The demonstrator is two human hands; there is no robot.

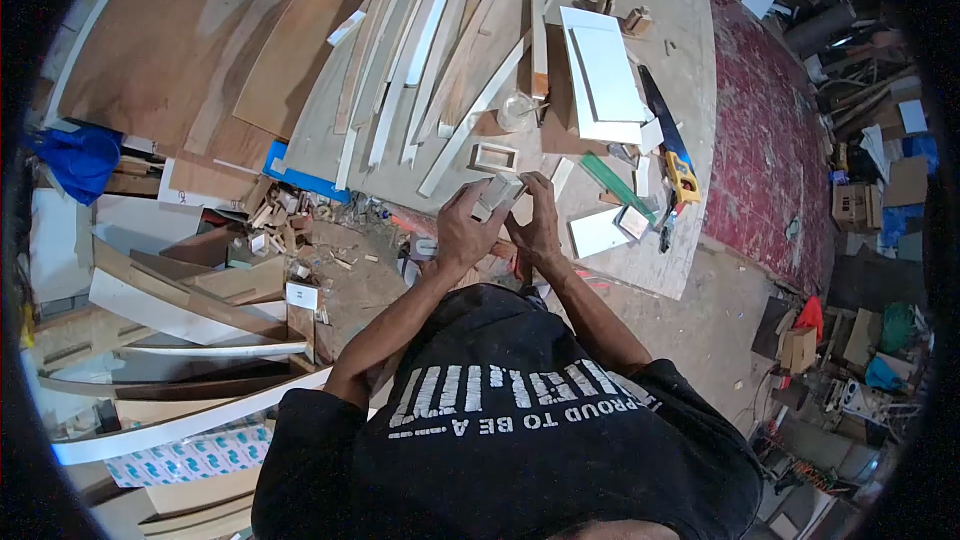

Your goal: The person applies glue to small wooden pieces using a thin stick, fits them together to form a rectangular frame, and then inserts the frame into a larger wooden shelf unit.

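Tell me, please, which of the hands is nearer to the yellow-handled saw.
Right: the right hand is at the side of the held piece toward the saw; the left hand is at the opposite side, farther away.

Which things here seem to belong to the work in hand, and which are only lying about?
Likely part of the job: small pale piece, held in left hand and right hand; small wooden frame nearby.

Apparently lying about: handsaw; white panels; cardboard box.

Shirt (pixel 520 450): "PROUD TO BE A"
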